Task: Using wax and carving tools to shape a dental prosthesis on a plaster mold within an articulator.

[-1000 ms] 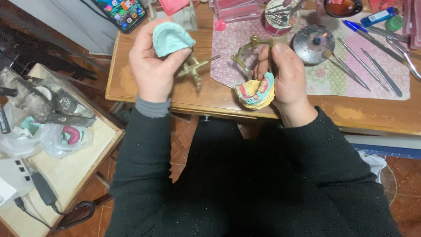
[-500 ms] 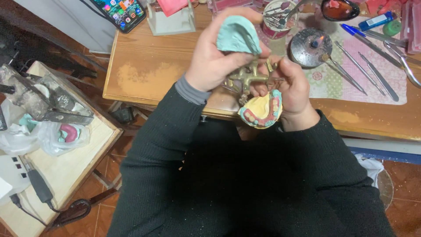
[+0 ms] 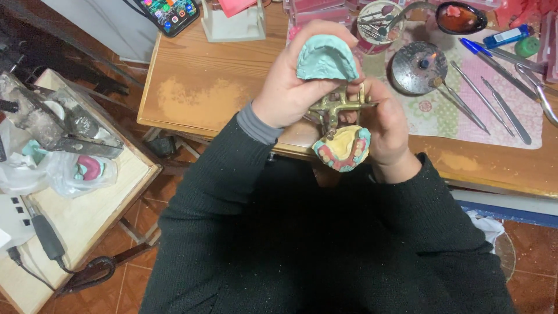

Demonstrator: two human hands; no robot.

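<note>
Both hands meet above the near edge of a wooden table [image 3: 203, 93]. My left hand [image 3: 290, 87] grips a pale green plaster jaw model [image 3: 326, 58], fixed to the upper arm of a brass hinged frame [image 3: 337, 107]. My right hand [image 3: 386, 128] holds the frame from the right side. Below it hangs a yellowish cast with pink wax and teeth [image 3: 343, 148], partly covered by my right fingers.
A patterned mat [image 3: 453, 110] carries a round metal burner [image 3: 418, 67] with a small flame, several steel hand tools [image 3: 494, 104] and a blue lighter [image 3: 507, 36]. A phone [image 3: 170, 11] lies at the far left. A side stand [image 3: 87, 203] on my left holds a metal press and bagged casts.
My left hand carried the green model from the left over to the brass frame, and both hands now hold the joined pieces closer together.
</note>
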